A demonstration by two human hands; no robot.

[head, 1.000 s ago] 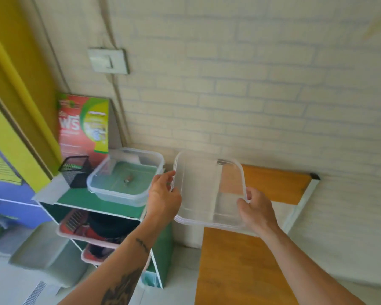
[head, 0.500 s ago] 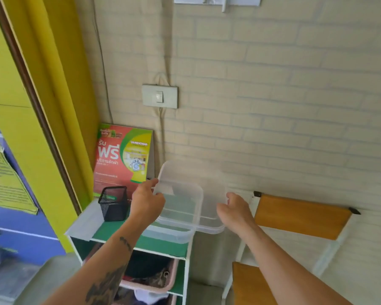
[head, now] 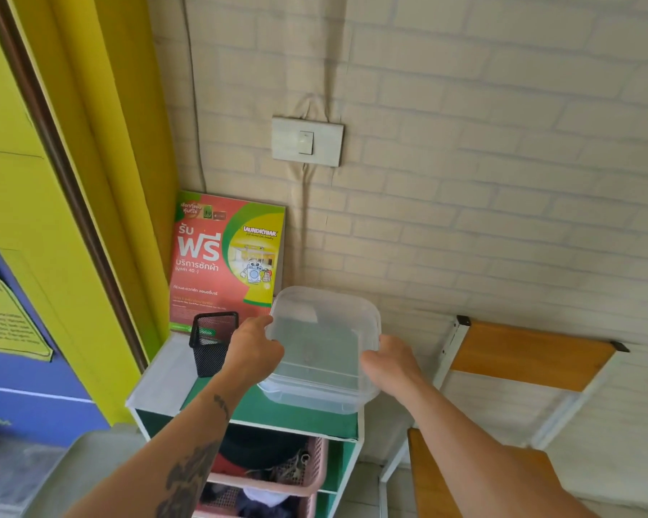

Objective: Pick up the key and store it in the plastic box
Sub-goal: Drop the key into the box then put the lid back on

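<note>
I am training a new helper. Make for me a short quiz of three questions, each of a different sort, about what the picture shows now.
1. True or false: the lid is over the plastic box, with one hand at each side.
2. Which object stands just left of the left hand?
A. a black mesh cup
B. a glass bottle
C. a red mug
3. Fill in: the right hand is at the lid's ____ edge.

Key
1. True.
2. A: the black mesh cup stands on the green shelf top.
3. Right.
</note>
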